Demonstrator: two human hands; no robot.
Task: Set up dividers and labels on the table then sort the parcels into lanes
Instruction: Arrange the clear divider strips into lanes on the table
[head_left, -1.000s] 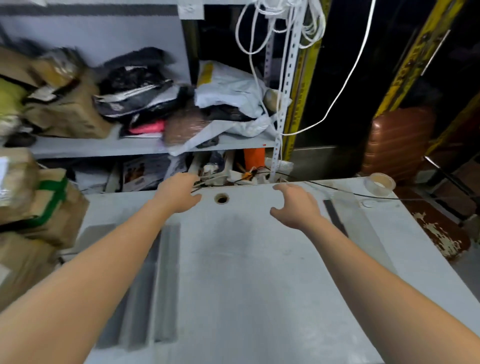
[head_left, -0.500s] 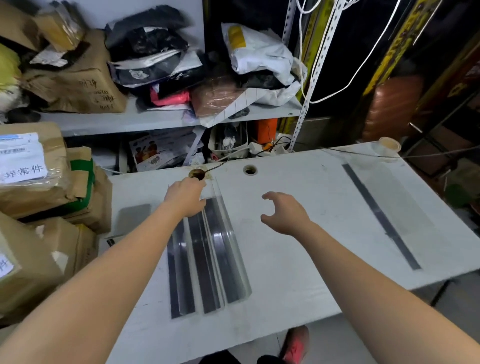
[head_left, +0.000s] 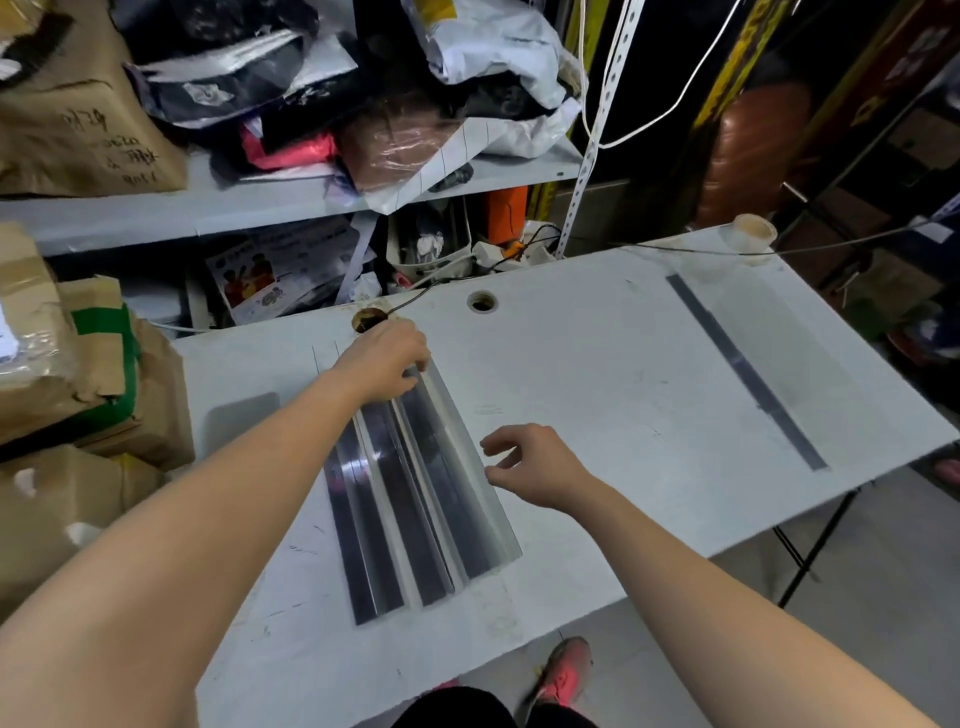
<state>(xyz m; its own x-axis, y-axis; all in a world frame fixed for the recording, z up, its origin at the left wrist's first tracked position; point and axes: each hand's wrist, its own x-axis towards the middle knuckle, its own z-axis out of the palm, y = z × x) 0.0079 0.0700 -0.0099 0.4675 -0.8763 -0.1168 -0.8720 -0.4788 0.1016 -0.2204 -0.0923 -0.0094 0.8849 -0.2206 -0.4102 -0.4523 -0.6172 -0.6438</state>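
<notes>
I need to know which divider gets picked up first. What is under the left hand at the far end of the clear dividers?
The left hand rests on the far ends of the clear dividers stacked on the table. Which divider the fingers grip is covered by the hand.

The left hand (head_left: 387, 358) covers the far ends of the clear dividers (head_left: 415, 493), so its fingertips and how it holds them cannot be seen. The left arm hides part of the leftmost strip. Both arms run off the bottom edge. Left of the left hand, the brown parcels (head_left: 57, 374) are cut off by the picture's side, and their labels are too blurry to read. Past the hands, the bags on the shelf (head_left: 291, 200) are cut by the top edge. Below the right hand (head_left: 540, 467), the table (head_left: 597, 374) hides most of a pink shoe (head_left: 566, 675).
</notes>
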